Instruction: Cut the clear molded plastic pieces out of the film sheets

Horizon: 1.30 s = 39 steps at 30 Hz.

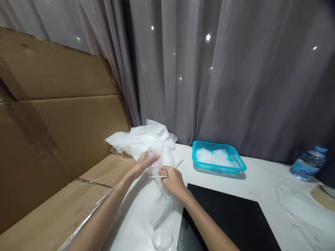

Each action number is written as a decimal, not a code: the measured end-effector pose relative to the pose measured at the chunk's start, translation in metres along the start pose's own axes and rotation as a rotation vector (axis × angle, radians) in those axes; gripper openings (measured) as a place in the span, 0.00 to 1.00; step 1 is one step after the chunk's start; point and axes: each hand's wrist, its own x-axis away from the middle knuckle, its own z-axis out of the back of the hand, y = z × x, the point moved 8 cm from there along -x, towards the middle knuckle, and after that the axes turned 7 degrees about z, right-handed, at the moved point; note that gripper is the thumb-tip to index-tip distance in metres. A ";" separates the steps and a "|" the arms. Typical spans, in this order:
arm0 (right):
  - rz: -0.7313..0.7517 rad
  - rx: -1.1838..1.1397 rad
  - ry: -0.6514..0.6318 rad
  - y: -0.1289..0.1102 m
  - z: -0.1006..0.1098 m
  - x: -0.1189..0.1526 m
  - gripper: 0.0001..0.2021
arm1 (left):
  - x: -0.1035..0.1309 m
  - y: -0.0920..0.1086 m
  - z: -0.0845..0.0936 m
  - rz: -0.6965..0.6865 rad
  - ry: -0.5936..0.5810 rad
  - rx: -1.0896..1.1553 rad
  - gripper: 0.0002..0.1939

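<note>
My left hand is closed, its thumb and fingers pinching something white, thin and partly see-through at the edge of a white fluffy mass. Just to the right, my right hand is curled around a thin white stick that points left under the left hand. Behind both hands lies a crumpled white plastic bag with fluffy white stuffing spilling from it. More sheer white material hangs down between my forearms. My palms cover part of what I hold.
A blue plastic basket with white fluff stands at the back of the white table. A black board lies under my right forearm. A water bottle and tape roll are far right; cardboard borders the left, a grey curtain behind.
</note>
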 end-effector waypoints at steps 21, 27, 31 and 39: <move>-0.066 0.064 0.028 0.007 0.006 0.010 0.12 | -0.005 -0.012 -0.011 -0.034 0.034 -0.079 0.20; 0.037 -0.047 0.044 0.026 0.021 0.020 0.09 | 0.034 -0.001 -0.019 -0.032 -0.176 -0.117 0.27; 0.092 -0.153 0.193 0.030 0.049 0.023 0.18 | 0.035 0.005 -0.027 -0.090 -0.216 -0.107 0.27; 0.144 -0.484 0.241 0.017 0.079 0.016 0.27 | 0.033 0.003 -0.027 -0.126 -0.085 -0.120 0.32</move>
